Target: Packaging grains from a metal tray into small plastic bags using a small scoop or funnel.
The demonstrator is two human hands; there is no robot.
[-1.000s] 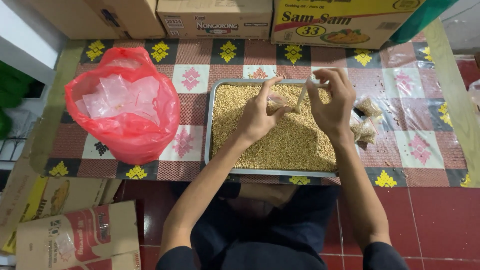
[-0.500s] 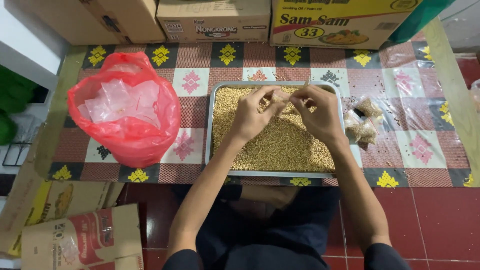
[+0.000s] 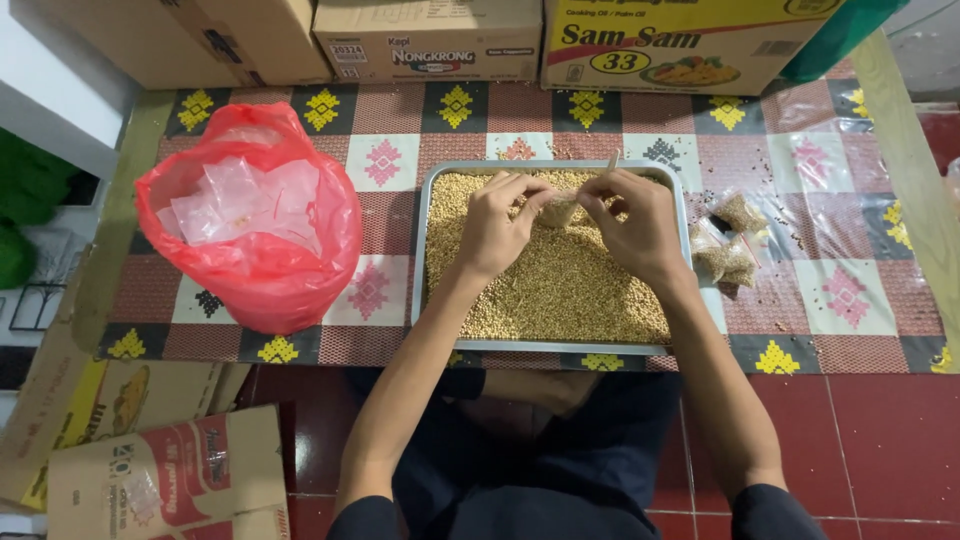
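Both hands, left hand (image 3: 492,228) and right hand (image 3: 640,225), pinch one small filled packet (image 3: 558,211) between the fingertips, held over the tray (image 3: 683,215) of seeds so spillage falls back in. Three filled packets (image 3: 728,243) lie at 3 o'clock; one red bag (image 3: 262,270) of empty sachets at 9 o'clock.

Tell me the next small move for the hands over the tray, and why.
Probably close the small packet and set it with the filled packets right of the tray. Both the left hand and right hand pinch it above the grain, and it looks filled.
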